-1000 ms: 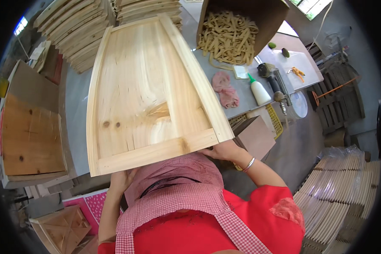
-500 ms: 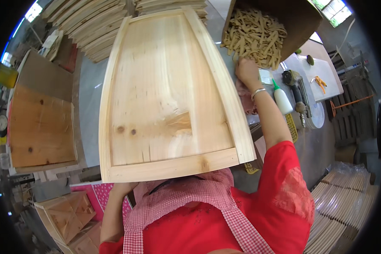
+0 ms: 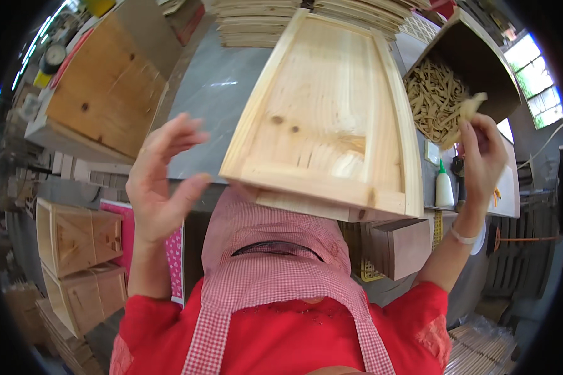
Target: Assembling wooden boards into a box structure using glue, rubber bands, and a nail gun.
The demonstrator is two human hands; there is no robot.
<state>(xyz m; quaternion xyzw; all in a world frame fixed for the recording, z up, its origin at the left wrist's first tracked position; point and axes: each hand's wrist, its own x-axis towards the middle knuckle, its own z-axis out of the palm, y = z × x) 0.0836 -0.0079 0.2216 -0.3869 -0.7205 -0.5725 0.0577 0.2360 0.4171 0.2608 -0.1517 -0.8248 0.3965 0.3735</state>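
Grey bench (image 3: 209, 119), panel (image 3: 325, 100) between my left hand (image 3: 162, 175) and right hand (image 3: 485, 150).
I have the left spread; the right pinches a pale strip (image 3: 471, 107), with a box (image 3: 481, 65) of strips (image 3: 431, 97) just beyond that grip.

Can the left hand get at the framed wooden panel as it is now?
Probably yes. The left hand looks empty, its fingers and thumb apart, just left of the framed wooden panel, and nothing shows between it and the panel's near left corner.
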